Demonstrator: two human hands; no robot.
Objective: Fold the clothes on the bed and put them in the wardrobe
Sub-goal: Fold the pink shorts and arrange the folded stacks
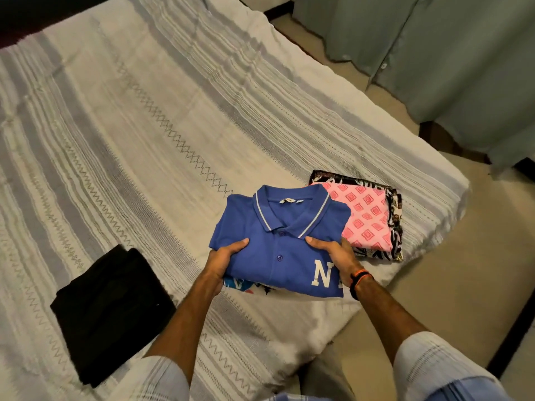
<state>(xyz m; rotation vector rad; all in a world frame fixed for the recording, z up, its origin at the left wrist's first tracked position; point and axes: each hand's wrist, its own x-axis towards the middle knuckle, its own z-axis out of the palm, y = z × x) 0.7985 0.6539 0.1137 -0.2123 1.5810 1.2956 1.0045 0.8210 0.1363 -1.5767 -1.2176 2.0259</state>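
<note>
A folded blue polo shirt (278, 241) with a white-striped collar and white letters is held above the bed's near right corner. My left hand (224, 257) grips its left edge, thumb on top. My right hand (335, 256) grips its right edge the same way; a dark and orange band circles that wrist. Under the polo a patterned blue-and-white garment (240, 285) peeks out at the lower left. Behind it lie a folded pink garment (366, 215) with red squares on top of a folded black-and-white patterned garment (395, 227). Folded black clothing (113, 311) lies at the near left.
The bed (130, 140) is covered with a cream and grey striped spread. Beige floor (451, 279) runs along its right side. Grey-green curtains (434, 53) hang at the upper right.
</note>
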